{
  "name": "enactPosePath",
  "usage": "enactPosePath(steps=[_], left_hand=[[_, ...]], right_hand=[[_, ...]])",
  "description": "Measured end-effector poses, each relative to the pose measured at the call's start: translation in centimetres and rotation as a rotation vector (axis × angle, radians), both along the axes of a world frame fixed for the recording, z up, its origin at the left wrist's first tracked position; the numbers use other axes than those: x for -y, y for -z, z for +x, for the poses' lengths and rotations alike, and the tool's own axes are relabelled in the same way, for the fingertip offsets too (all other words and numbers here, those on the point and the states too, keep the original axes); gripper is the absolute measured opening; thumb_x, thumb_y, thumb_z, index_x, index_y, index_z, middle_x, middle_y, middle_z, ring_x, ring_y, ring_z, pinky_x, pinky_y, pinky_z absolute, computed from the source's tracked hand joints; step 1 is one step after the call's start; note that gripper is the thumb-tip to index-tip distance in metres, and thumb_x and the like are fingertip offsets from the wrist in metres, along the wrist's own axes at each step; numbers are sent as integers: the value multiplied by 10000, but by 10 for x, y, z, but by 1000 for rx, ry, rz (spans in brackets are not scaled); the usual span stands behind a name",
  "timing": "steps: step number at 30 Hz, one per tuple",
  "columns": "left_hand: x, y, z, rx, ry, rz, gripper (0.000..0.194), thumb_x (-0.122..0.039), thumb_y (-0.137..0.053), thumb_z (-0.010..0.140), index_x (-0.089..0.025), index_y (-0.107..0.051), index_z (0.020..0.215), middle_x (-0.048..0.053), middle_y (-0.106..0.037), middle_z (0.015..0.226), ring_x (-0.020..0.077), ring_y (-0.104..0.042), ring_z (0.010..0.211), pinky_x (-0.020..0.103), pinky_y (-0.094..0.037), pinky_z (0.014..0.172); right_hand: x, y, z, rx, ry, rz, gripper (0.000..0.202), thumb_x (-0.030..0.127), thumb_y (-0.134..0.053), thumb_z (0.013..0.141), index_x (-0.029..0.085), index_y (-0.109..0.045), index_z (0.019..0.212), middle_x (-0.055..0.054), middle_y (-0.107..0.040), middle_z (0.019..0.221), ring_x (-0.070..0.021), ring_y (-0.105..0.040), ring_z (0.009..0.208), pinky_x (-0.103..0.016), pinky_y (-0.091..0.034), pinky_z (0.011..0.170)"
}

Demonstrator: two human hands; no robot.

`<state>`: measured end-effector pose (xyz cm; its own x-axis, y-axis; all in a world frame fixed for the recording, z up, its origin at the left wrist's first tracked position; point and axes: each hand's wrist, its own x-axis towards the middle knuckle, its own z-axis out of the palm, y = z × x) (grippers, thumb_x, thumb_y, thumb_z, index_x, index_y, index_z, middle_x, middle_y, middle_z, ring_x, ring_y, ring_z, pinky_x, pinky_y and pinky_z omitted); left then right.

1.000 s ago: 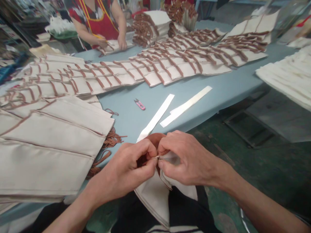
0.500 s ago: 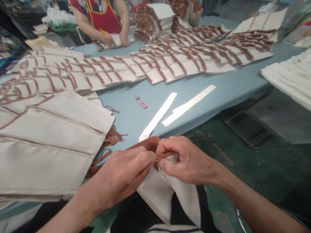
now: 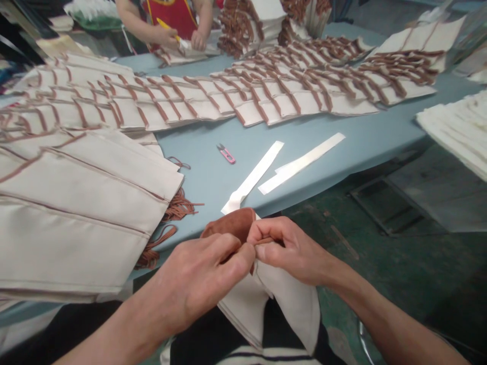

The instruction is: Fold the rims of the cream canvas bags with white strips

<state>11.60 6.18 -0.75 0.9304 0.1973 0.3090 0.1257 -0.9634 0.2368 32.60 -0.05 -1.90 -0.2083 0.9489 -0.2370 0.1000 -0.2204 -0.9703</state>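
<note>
An off-white fabric pouch with a brown band at its mouth hangs between my hands, over my lap. My left hand pinches the pouch's edge, thumb and forefinger pressed together. Against it, my right hand is closed with its fingers curled round a thin brown cord at the same edge. The fingertips meet, so the exact spot they work on is hidden. Beyond them on the blue-covered table lie pink thread snips and white strips.
Flat off-white pieces are piled at left, with brown cords sticking out. Overlapping rows of brown-edged pieces cross the table. Opposite, a person in a red apron holds a yellow tool. White cloth is stacked at right.
My hands have shifted slightly right in view, and the left thumb now covers more of the pinched spot. Less of the brown cord shows. The whole view has moved a little.
</note>
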Motion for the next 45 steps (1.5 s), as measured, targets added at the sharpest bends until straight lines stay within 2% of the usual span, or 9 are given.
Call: enactPosePath(steps=[8,12,16,24,27,31,33,40,45], left_hand=[[4,-5,4,-22,36,-60,247,-97,-307,1104,-124,-542,1174,16,-626,808,174,-609,676,297,-461,588],[5,-10,5,20,42,-64,222,-97,-340,1100,-136,-558,1094,5,-605,777,162,-591,665,292,-437,583],[4,-9,2,14,42,-20,203,-92,-367,1090,-127,-564,1124,28,-646,821,173,-628,716,296,-450,607],[-8,17,0,5,82,106,278,-35,-438,1009,-175,-547,1222,7,-686,819,164,-625,655,284,-438,564],[-5,19,2,108,47,-108,248,-41,-458,990,-195,-533,1169,-8,-694,805,140,-644,652,251,-458,586],[0,10,3,104,-69,-524,88,-191,-465,1032,-208,-544,1067,-26,-685,826,114,-636,657,220,-475,629],[-1,7,3,33,-51,-607,199,-189,-401,1075,-212,-563,962,-34,-664,801,104,-626,670,209,-473,655],[-1,21,0,80,0,-145,357,-202,-406,1108,-178,-575,795,-3,-603,663,137,-546,561,279,-396,539],[-1,21,-4,63,7,-345,355,-270,-409,1123,-167,-600,842,0,-659,698,126,-607,598,262,-416,580]], right_hand=[[4,-22,10,568,-173,278,145,73,-574,736,168,-623,639,44,-572,563,-93,-469,520,-230,-273,521],[3,-28,14,432,-212,235,166,116,-549,817,170,-651,699,31,-612,639,-108,-532,588,-226,-332,557],[6,-17,10,417,-85,334,152,106,-539,788,175,-582,659,46,-534,620,-95,-471,570,-224,-309,557],[9,0,5,310,-31,215,119,110,-528,729,201,-516,652,86,-396,540,-80,-354,498,-215,-249,490],[11,3,6,282,-47,217,122,118,-523,732,207,-498,653,91,-375,534,-80,-342,488,-212,-254,479],[15,4,8,492,-45,590,147,82,-512,763,190,-585,694,68,-524,564,-92,-422,506,-253,-296,540],[17,3,8,628,-73,739,189,73,-496,793,178,-633,715,39,-612,604,-110,-490,531,-286,-318,579],[17,11,3,699,-70,810,228,62,-462,770,177,-648,702,28,-638,585,-125,-540,517,-299,-333,572],[17,7,-3,756,-97,843,238,77,-485,837,182,-655,707,27,-631,599,-131,-549,554,-308,-341,587]])
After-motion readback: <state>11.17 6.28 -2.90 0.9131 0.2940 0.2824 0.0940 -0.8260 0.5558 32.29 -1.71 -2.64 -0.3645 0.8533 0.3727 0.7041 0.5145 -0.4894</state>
